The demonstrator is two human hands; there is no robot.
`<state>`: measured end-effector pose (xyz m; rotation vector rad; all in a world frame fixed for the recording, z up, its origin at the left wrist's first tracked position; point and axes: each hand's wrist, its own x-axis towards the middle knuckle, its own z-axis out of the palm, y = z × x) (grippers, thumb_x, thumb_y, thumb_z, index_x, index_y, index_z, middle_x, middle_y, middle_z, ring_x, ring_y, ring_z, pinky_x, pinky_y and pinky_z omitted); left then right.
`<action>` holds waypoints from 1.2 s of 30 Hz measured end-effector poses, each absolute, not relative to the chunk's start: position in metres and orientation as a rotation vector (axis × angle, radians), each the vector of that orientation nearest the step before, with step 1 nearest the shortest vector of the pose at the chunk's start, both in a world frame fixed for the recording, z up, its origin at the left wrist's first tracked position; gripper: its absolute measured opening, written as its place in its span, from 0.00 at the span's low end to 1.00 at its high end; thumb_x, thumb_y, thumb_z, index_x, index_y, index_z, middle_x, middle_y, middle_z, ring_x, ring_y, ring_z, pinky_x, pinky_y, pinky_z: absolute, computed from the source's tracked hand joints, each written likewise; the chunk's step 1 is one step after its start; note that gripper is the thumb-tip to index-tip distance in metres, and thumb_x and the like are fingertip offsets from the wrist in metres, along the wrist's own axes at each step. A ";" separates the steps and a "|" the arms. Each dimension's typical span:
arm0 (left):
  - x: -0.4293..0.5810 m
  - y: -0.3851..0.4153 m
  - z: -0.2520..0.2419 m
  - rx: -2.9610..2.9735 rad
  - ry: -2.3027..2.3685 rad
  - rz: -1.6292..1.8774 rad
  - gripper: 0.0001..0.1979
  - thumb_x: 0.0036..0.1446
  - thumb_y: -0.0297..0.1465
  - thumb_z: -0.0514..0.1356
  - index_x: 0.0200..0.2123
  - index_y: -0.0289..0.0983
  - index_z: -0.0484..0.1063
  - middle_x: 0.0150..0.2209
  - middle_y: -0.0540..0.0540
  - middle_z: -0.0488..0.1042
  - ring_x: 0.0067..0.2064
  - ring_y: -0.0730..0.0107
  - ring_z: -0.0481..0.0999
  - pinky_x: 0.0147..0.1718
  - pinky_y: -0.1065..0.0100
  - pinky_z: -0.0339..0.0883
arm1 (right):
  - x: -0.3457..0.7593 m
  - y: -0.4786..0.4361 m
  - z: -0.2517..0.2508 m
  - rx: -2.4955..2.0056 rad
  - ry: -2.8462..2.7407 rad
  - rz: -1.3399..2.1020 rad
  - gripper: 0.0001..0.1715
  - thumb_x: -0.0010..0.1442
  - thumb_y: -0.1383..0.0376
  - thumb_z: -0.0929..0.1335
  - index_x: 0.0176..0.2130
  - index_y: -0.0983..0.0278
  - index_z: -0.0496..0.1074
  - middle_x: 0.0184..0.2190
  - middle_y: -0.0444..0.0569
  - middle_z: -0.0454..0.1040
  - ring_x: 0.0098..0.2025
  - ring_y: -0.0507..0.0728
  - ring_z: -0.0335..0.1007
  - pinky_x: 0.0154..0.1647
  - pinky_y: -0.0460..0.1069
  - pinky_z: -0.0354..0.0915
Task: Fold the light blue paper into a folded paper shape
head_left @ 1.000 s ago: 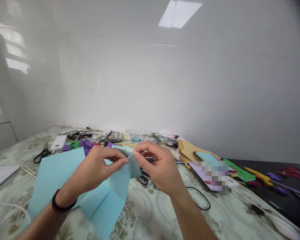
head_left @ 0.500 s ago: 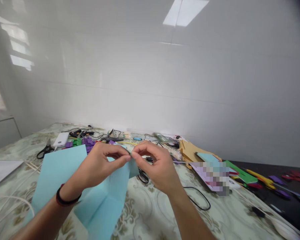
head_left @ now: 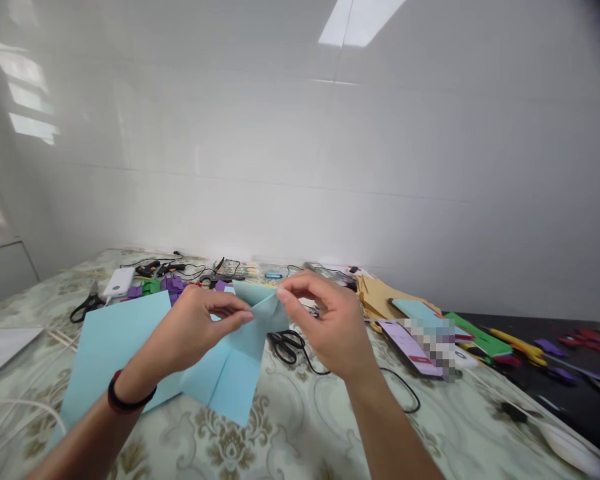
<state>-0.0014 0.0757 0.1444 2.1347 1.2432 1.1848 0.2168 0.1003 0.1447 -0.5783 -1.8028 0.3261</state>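
Note:
A folded light-blue paper (head_left: 230, 370) hangs between my two hands above the table. My left hand (head_left: 200, 327) pinches its upper edge between thumb and fingers. At the paper's upper right corner, my right hand (head_left: 327, 320) is closed in a pinch. Crease lines run down the lower part, and the top edges stand apart like an opening. Beneath my left forearm lies a flat light-blue sheet (head_left: 117, 347), partly covered by that arm. Black-handled scissors (head_left: 286, 347) rest on the table just beyond the held paper, near my right hand.
Another pair of scissors (head_left: 86, 308) and a white device (head_left: 119, 283) lie at the left, beside purple paper pieces (head_left: 177, 288). On the right are a phone (head_left: 413, 350), yellow-brown paper (head_left: 387, 297) and a green piece (head_left: 480, 335). A black cable (head_left: 405, 387) curves near my right wrist.
My right hand has moved slightly up and right, apart from my left. The held paper has risen and turned, showing more of its upper opening and the scissors behind it.

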 end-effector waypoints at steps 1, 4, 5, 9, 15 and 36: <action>-0.002 0.076 0.145 2.137 1.255 1.175 0.07 0.62 0.35 0.66 0.33 0.43 0.85 0.33 0.53 0.85 0.36 0.70 0.83 0.36 0.74 0.74 | 0.218 0.101 0.145 -0.585 -1.792 0.323 0.06 0.66 0.68 0.70 0.35 0.61 0.76 0.33 0.43 0.79 0.34 0.52 0.74 0.37 0.47 0.70; -0.004 0.078 0.144 2.156 1.274 1.143 0.08 0.62 0.36 0.66 0.34 0.43 0.85 0.33 0.52 0.85 0.35 0.69 0.82 0.36 0.73 0.74 | 0.220 0.102 0.146 -0.598 -1.783 0.314 0.06 0.66 0.68 0.70 0.34 0.61 0.76 0.33 0.43 0.79 0.34 0.52 0.74 0.37 0.48 0.71; -0.005 0.079 0.144 2.164 1.278 1.135 0.08 0.62 0.36 0.66 0.34 0.43 0.85 0.33 0.52 0.85 0.35 0.69 0.82 0.36 0.73 0.74 | 0.220 0.103 0.146 -0.599 -1.785 0.308 0.06 0.66 0.68 0.70 0.34 0.61 0.76 0.33 0.43 0.79 0.34 0.52 0.74 0.37 0.48 0.71; -0.008 0.079 0.144 2.179 1.299 1.121 0.07 0.62 0.35 0.65 0.36 0.43 0.85 0.36 0.52 0.86 0.36 0.68 0.82 0.38 0.71 0.74 | 0.219 0.102 0.145 -0.605 -1.787 0.301 0.07 0.66 0.68 0.70 0.34 0.61 0.76 0.32 0.43 0.78 0.34 0.52 0.73 0.37 0.47 0.70; -0.010 0.078 0.148 2.202 1.244 1.066 0.07 0.62 0.34 0.65 0.36 0.41 0.84 0.34 0.52 0.85 0.33 0.71 0.81 0.36 0.73 0.74 | 0.219 0.103 0.143 -0.615 -1.776 0.334 0.06 0.66 0.67 0.70 0.35 0.60 0.76 0.33 0.43 0.78 0.34 0.52 0.74 0.37 0.47 0.70; 0.000 0.080 0.139 2.101 1.215 1.062 0.14 0.63 0.39 0.64 0.29 0.38 0.80 0.26 0.52 0.76 0.28 0.73 0.70 0.28 0.72 0.62 | 0.215 0.103 0.143 -0.599 -1.781 0.371 0.05 0.65 0.68 0.70 0.34 0.61 0.76 0.31 0.42 0.79 0.33 0.51 0.74 0.37 0.45 0.73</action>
